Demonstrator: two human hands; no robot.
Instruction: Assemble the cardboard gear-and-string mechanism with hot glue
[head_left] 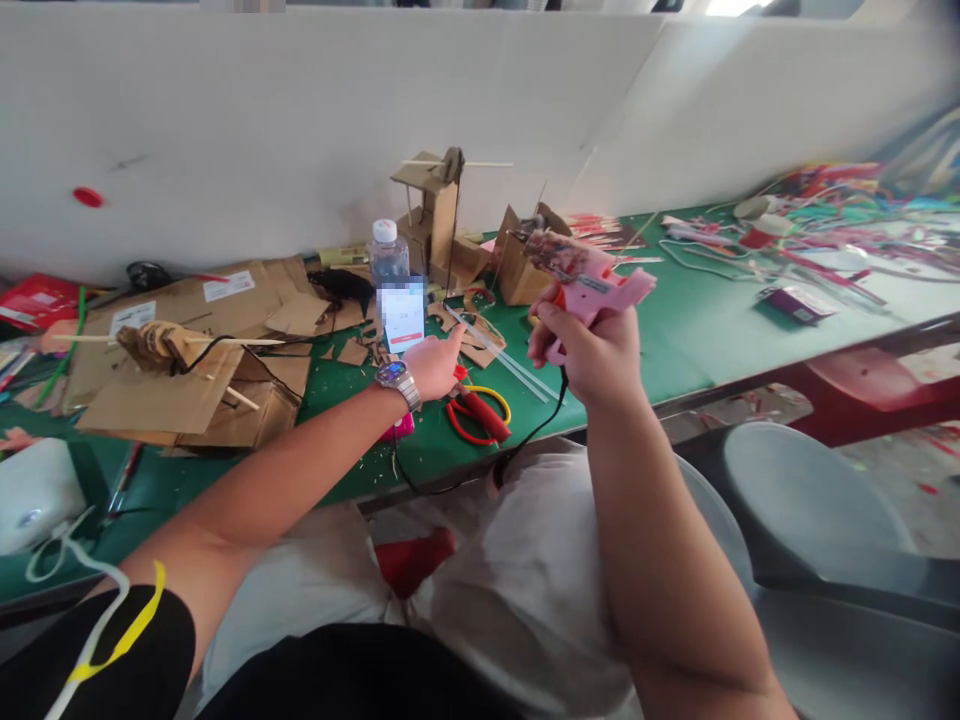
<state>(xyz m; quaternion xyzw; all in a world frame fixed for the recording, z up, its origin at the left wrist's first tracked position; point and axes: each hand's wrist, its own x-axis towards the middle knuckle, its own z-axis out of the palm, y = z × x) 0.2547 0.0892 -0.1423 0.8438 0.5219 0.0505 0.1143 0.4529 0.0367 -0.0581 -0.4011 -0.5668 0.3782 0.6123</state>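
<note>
My right hand [592, 350], just right of the frame's centre, was clamped round the grip of the pink plastic hot-glue gun [581, 270], nozzle aimed up-left toward the small brown cardboard model with a thin wooden stick across its top [439, 215]. My left hand [435, 365], steel watch on the wrist, was out over the green table mat [690, 330] with the forefinger stretched toward the clear glue sticks [517, 365] lying at centre; it held nothing, fingers loosely curled. A phone with a lit screen [403, 315] stood propped just above that hand, in front of a clear plastic water bottle with a white cap [388, 255]. Red-and-yellow-handled scissors [480, 410] lay just below the hand. I judged this the gluing step, gun ready but nothing yet brought to the nozzle. The next move would call for a steady pick of a piece and keeping fingers off the hot tip
</note>
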